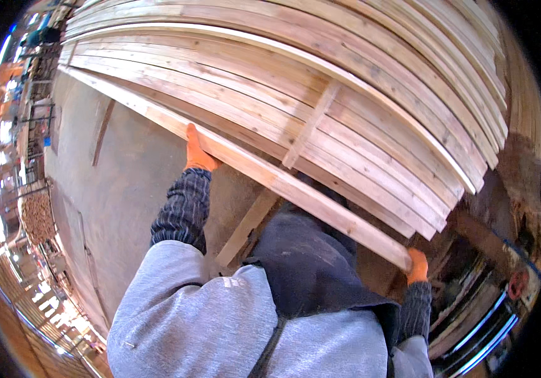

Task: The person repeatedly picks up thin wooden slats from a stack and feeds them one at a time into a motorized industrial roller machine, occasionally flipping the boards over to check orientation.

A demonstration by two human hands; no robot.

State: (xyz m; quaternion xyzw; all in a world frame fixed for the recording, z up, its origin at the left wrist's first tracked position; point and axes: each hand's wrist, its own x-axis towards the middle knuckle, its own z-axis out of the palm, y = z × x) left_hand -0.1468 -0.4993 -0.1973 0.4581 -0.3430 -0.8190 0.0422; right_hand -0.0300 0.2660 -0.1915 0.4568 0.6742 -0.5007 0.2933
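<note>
Left hand (201,154): orange-gloved, gripping, forward
Right hand (417,267): orange-gloved, gripping; fingers partly hidden, apparently curled
Forearms (182,205): spread wide

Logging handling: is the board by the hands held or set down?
Board held: left hand along its length, right hand at its end.

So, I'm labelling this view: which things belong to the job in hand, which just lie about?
Apparently in the job:
long wooden board, held by left hand and right hand
stacked boards and crosspiece alongside

Lying about:
brown strip on floor
woodpile, far left

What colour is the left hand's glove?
Orange, shown best on the left hand in the head view.
</note>
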